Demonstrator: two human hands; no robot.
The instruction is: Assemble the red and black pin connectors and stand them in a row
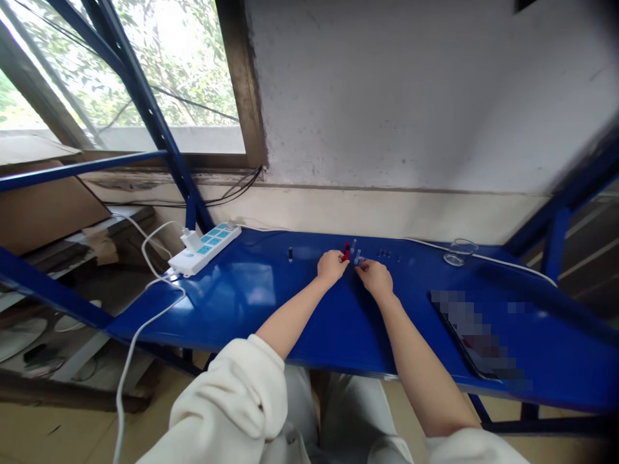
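Note:
My left hand (pixel 331 267) is closed, thumb and fingers pinching a small red tube (pixel 347 250) that stands up above the fingertips. A hand's width to the right, my right hand (pixel 376 278) is also closed, with its fingertips at a small clear plastic piece (pixel 360 260); the exact grip is too small to see. Just behind the two hands, a slim clear tube (pixel 353 245) stands on the blue table (pixel 309 335). Left of my left hand stands a small black tube (pixel 290 254) with a pale lower end.
Several tiny clear parts (pixel 384 253) lie right of my right hand. Farther right are a clear round container (pixel 454 258), a white cable (pixel 512 265) and a dark flat device (pixel 464 335), partly blurred. A white power strip (pixel 207 251) with a plug lies at the left edge.

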